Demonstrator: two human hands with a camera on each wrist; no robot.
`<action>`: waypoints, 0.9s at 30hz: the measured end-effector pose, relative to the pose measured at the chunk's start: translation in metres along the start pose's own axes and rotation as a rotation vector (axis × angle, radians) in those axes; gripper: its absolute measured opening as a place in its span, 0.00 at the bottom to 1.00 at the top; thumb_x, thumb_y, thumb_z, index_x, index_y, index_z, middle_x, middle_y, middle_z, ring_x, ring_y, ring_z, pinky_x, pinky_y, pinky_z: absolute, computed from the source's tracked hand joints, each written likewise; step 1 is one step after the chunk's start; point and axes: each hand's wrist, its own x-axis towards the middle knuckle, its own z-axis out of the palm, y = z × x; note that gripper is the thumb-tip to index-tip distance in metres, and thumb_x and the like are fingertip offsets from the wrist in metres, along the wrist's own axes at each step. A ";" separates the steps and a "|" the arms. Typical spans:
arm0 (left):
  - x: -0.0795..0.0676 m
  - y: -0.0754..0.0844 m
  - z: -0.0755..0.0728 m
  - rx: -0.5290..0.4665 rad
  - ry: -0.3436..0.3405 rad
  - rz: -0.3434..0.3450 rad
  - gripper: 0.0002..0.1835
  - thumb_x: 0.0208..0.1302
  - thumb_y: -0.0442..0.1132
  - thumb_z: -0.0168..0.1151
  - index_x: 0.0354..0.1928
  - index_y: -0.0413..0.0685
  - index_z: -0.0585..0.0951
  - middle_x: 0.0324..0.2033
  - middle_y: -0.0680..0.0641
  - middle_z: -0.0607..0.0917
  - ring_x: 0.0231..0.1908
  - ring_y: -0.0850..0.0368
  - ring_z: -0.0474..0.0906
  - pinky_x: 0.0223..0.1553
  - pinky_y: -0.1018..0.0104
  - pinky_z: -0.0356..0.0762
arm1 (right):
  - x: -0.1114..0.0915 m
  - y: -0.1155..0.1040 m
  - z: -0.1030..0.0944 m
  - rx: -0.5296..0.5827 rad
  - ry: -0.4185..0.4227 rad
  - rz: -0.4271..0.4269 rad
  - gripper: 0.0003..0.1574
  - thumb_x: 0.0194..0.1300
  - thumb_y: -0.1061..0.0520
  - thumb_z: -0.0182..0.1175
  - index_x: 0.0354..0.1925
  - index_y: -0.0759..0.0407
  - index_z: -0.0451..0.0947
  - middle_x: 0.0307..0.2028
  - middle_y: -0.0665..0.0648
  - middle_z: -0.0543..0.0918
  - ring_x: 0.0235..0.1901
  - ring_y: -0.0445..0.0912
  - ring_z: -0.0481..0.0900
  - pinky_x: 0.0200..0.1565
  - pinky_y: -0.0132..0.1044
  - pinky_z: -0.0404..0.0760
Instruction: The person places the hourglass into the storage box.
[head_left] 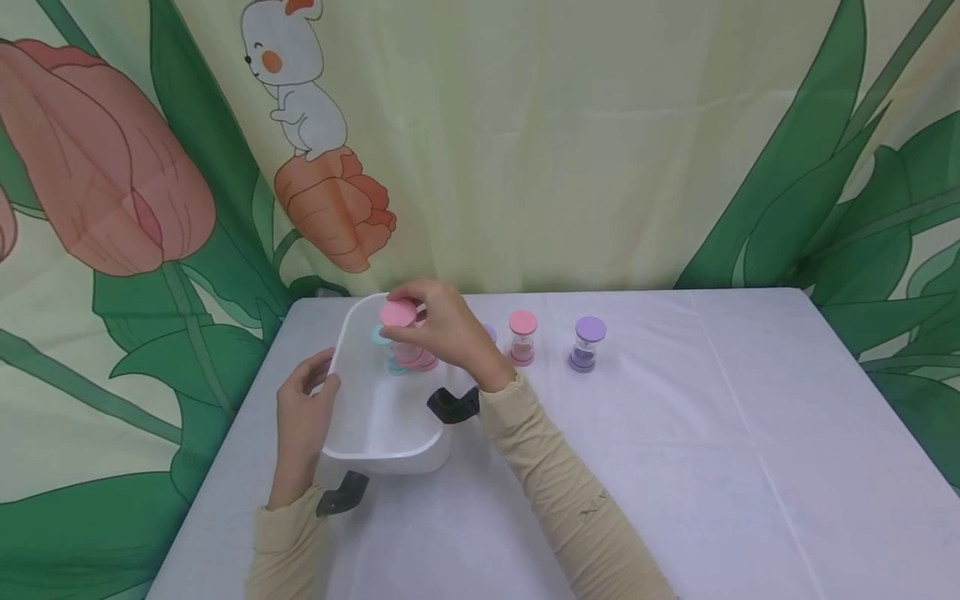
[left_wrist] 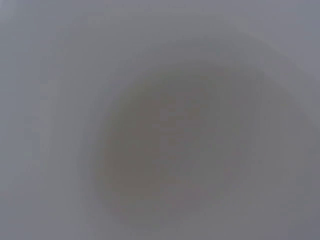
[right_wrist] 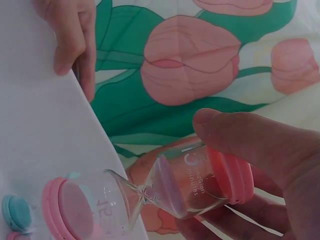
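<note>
My right hand (head_left: 442, 329) is pinching a pink hourglass (head_left: 398, 313) by its cap over the white bin (head_left: 384, 457); my left hand (head_left: 303, 410) is gripping the rim. Should that pinch be loosening, I'm risking glass knocking the teal hourglass (right_wrist: 16, 212) nearby.

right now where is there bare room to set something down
The widest bare tablecloth lies right of the purple hourglass and right sleeve. The white tub is bare at its near end, crowded at its far end: teal hourglass, held pink hourglass, right hand.
</note>
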 end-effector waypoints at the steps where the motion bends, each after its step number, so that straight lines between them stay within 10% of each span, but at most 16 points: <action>1: 0.000 0.000 0.000 -0.001 -0.002 0.001 0.23 0.71 0.41 0.50 0.67 0.54 0.74 0.61 0.44 0.79 0.53 0.45 0.81 0.52 0.48 0.82 | 0.000 0.001 0.001 -0.005 -0.003 0.006 0.25 0.54 0.58 0.74 0.50 0.66 0.81 0.48 0.58 0.83 0.44 0.45 0.80 0.47 0.27 0.81; 27: 0.002 -0.002 0.000 0.004 -0.010 0.020 0.23 0.71 0.40 0.50 0.67 0.53 0.74 0.60 0.45 0.79 0.54 0.46 0.81 0.53 0.48 0.81 | 0.009 0.012 0.032 -0.135 -0.104 -0.012 0.21 0.56 0.57 0.72 0.48 0.64 0.84 0.39 0.55 0.86 0.38 0.42 0.77 0.39 0.23 0.74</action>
